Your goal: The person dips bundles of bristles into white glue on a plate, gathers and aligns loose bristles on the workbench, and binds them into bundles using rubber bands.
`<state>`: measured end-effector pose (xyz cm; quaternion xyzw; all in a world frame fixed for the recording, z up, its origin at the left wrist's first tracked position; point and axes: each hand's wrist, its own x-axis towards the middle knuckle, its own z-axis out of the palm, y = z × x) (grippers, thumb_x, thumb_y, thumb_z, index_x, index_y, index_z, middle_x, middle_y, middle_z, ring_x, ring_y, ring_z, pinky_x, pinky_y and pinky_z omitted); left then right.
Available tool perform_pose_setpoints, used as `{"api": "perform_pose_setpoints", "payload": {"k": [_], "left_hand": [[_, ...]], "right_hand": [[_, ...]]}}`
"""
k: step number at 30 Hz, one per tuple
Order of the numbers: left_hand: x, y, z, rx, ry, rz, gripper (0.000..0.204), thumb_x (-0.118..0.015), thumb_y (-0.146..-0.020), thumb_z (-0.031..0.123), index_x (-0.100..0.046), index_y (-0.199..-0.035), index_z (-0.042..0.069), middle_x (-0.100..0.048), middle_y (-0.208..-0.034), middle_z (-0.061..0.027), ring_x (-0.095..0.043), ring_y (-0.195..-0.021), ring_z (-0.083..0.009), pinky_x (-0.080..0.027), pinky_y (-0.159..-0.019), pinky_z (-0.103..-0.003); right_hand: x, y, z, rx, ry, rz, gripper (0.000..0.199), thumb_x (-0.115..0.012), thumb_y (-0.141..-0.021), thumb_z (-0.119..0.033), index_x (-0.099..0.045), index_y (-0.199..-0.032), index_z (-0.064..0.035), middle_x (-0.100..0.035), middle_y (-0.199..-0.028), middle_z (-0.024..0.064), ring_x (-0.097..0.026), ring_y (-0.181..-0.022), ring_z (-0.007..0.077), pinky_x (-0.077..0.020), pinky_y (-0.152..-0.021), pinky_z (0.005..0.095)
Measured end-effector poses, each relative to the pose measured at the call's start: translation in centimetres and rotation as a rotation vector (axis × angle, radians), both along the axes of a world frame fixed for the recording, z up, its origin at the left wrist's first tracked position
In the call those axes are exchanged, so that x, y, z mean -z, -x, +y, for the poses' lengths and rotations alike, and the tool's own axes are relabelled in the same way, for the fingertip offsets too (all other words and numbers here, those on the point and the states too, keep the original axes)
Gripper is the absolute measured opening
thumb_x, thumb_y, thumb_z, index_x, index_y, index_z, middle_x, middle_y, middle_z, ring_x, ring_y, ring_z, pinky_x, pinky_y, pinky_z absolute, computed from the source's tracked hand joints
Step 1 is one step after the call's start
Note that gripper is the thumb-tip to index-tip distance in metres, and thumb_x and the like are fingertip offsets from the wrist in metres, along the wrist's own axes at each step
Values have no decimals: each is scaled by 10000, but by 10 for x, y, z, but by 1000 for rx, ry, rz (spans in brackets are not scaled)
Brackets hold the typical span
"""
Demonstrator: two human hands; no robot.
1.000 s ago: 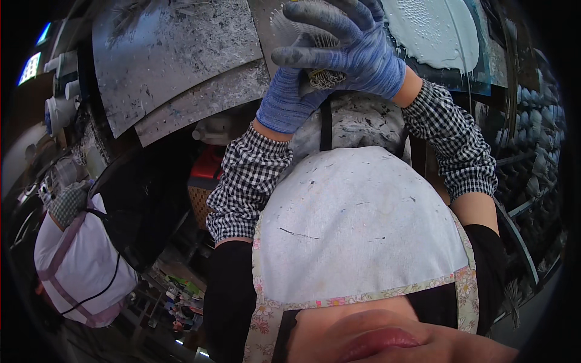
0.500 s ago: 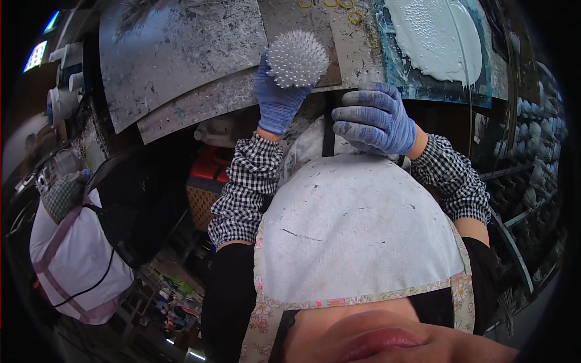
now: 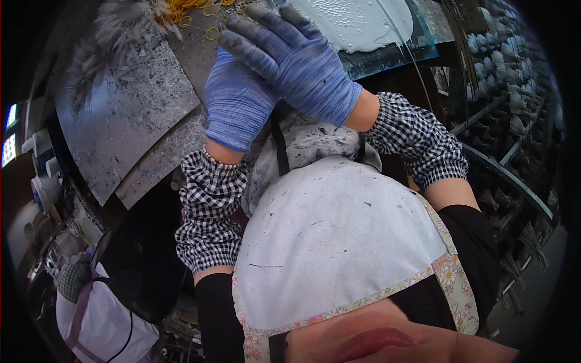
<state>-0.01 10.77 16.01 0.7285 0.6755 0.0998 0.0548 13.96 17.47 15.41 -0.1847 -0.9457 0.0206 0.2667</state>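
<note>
My left hand (image 3: 239, 106), in a blue knit glove, is raised above the work surface. Its fingers are hidden behind my right hand (image 3: 296, 66), gloved in blue with dark-stained fingertips. My right hand lies flat across the top of the left, palm down, fingers stretched out. A moment earlier the left hand was closed around a round bundle of thin white bristles with pale tips. The bundle is now covered by the right hand, and the left keeps a similar pose.
Loose white bristle bundles (image 3: 124, 27) lie on the stained boards (image 3: 130, 112). Yellow rubber bands (image 3: 181, 13) are beside them. Thick white paste (image 3: 357, 27) is spread on a glass sheet (image 3: 425, 54). Racks (image 3: 493, 154) with white bundles stand right. A co-worker's white garment (image 3: 115, 311) shows lower left.
My right hand has moved up and left, opening from loosely curled to flat over the left hand. The bristle bundle has gone out of sight under it. My view has turned.
</note>
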Motion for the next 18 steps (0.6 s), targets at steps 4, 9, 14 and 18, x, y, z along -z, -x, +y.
{"api": "perform_pose_setpoints", "payload": {"k": [4, 9, 14, 18], "left_hand": [[-23, -10, 56, 228, 15, -473, 361, -736, -864, 179, -627, -1181, 45, -669, -1003, -113, -682, -832, -226, -569, -774, -307], [-82, -43, 105, 238, 154, -760, 339, -653, -898, 269, -673, -1079, -18, -697, -850, -193, -691, -776, -287, -548, -727, -382], [-38, -55, 171, 391, -175, -419, 412, -580, -932, 379, -684, -1008, -12, -697, -906, -238, -683, -855, -377, -536, -777, -440], [-40, -95, 210, 496, 29, -324, 538, -454, -972, 469, -707, -985, -6, -691, -980, -256, -663, -935, -413, -502, -869, -472]], "right_hand": [[-17, -34, 47, 237, -9, 16, 697, -587, -823, -162, -390, -1481, -47, -616, -1186, 128, -563, -1182, 291, -322, -1115, 490], [-9, -76, 93, -47, 661, 403, 349, -797, -777, -62, -667, -1098, -21, -697, -976, 54, -642, -913, 118, -526, -790, 300], [26, -82, 108, 229, 1026, 297, 390, -823, -801, -170, -659, -1120, -15, -700, -1015, 69, -658, -941, 138, -528, -824, 314], [56, -100, 130, 133, 601, 361, 487, -812, -810, -197, -608, -1221, -35, -653, -1149, 111, -619, -1063, 185, -495, -913, 324]]}}
